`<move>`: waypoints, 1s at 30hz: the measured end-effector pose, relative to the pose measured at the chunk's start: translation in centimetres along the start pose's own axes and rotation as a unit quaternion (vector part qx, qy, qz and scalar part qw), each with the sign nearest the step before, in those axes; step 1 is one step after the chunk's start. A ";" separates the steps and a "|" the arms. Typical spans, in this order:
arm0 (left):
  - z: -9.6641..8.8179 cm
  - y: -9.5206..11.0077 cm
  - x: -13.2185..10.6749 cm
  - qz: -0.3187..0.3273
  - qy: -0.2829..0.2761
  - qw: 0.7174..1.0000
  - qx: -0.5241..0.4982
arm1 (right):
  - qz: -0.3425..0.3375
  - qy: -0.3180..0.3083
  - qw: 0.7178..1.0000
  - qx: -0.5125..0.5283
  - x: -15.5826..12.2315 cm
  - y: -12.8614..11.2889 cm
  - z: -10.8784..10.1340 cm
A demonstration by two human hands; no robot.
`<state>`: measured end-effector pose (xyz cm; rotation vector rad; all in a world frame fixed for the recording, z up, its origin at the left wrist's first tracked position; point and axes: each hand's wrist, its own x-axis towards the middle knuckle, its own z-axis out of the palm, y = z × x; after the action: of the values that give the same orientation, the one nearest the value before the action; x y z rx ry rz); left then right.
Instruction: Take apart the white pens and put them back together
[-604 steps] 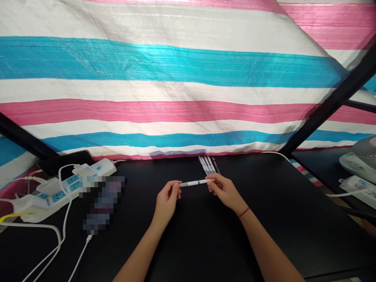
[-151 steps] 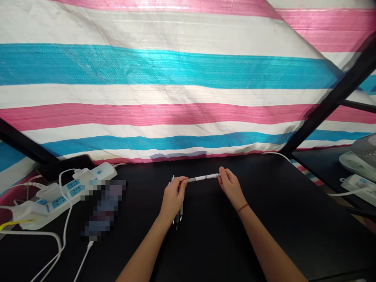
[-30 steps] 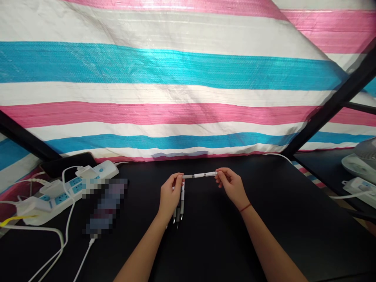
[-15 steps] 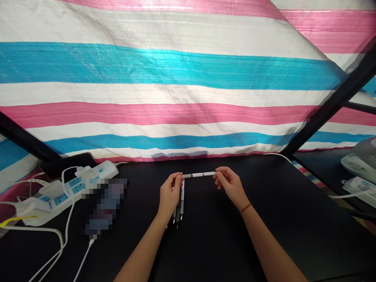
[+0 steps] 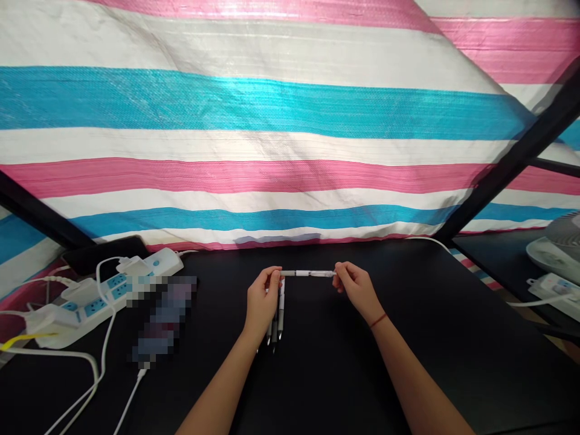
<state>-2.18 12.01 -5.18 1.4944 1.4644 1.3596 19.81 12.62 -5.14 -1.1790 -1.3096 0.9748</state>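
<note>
Our slim white pen (image 5: 308, 273) has gone level now, fingers of our left hand (image 5: 261, 305) and right hand (image 5: 357, 289) pinching its ends.

- The left hand (image 5: 261, 305) pinches one end of a white pen (image 5: 308, 273), held level.
- The right hand (image 5: 357, 287) pinches the pen's other end.
- Several more pens (image 5: 277, 323) lie beneath the left hand, tips pointing toward the person.
- A white power strip (image 5: 88, 300) sits on the black table (image 5: 408, 362), beside a pixelated object (image 5: 163, 320).
- A pink, white and blue striped tarp (image 5: 272, 109) hangs behind.
</note>
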 end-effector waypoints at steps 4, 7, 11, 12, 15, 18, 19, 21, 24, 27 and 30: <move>0.1 0.0 0.0 -0.007 0.008 1.000 -0.007 | 0.011 0.002 1.000 0.021 -0.1 0.0 0.0; 0.2 0.0 0.0 -0.014 0.012 1.000 -0.012 | 0.006 -0.014 1.000 0.005 -0.1 0.0 0.1; 0.3 -0.2 0.0 -0.009 0.010 1.000 -0.017 | -0.004 -0.006 1.000 -0.001 -0.2 -0.2 0.1; 0.3 -0.2 0.0 -0.008 0.011 1.000 -0.020 | -0.003 -0.002 1.000 0.012 -0.2 -0.2 0.1; 0.4 -0.3 0.0 -0.011 0.009 1.000 -0.025 | -0.005 -0.004 0.999 0.036 -0.1 0.0 0.1; 0.5 -0.4 -0.1 -0.015 0.000 1.000 -0.024 | -0.009 -0.011 1.000 0.013 -0.1 0.2 0.1; 0.5 -0.4 -0.2 -0.014 -0.005 1.000 -0.024 | -0.009 -0.009 1.000 0.005 -0.1 0.2 0.1; 0.5 -0.4 -0.2 -0.008 -0.016 1.000 -0.022 | -0.009 -0.005 1.000 -0.005 0.0 0.4 0.0; 0.3 0.0 -0.2 0.011 -0.043 0.999 -0.012 | -0.004 0.012 1.000 -0.003 0.1 0.6 0.0; 0.1 0.7 -0.2 0.032 -0.114 0.993 0.017 | 0.001 0.044 0.999 0.022 0.2 0.6 -0.1; 0.2 1.3 -0.5 0.052 -0.198 0.977 0.062 | 0.002 0.062 0.997 0.043 0.2 0.4 0.0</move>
<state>-1.50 11.37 -4.10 1.8199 1.2466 0.9650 19.86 12.89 -5.51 -1.1575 -1.1570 0.9368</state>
